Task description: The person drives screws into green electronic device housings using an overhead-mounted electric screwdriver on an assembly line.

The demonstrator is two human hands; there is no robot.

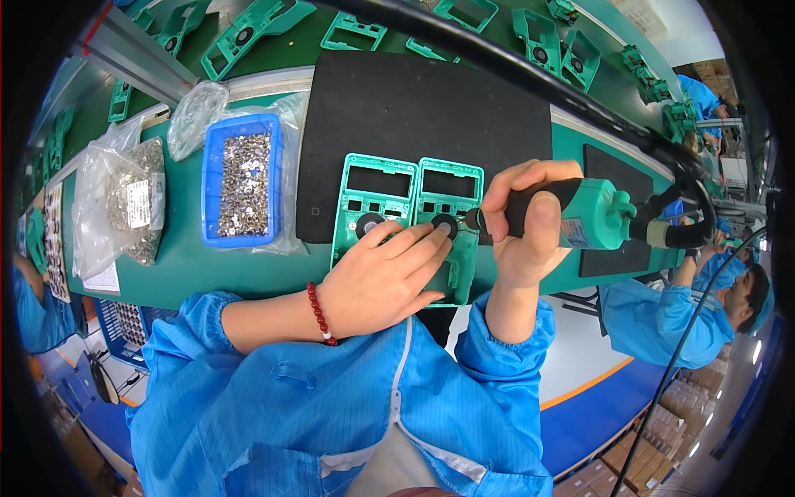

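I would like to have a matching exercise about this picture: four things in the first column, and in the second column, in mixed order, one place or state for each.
Column one
1. Left hand
2. Right hand
3. Blue bin
4. Dark red bead bracelet

Column two
A. Filled with small metal parts
B. Around the left wrist
C. Laid over two green housings that lie side by side
D. Gripping a green and black power screwdriver

Right pairs: 1-C, 2-D, 3-A, 4-B
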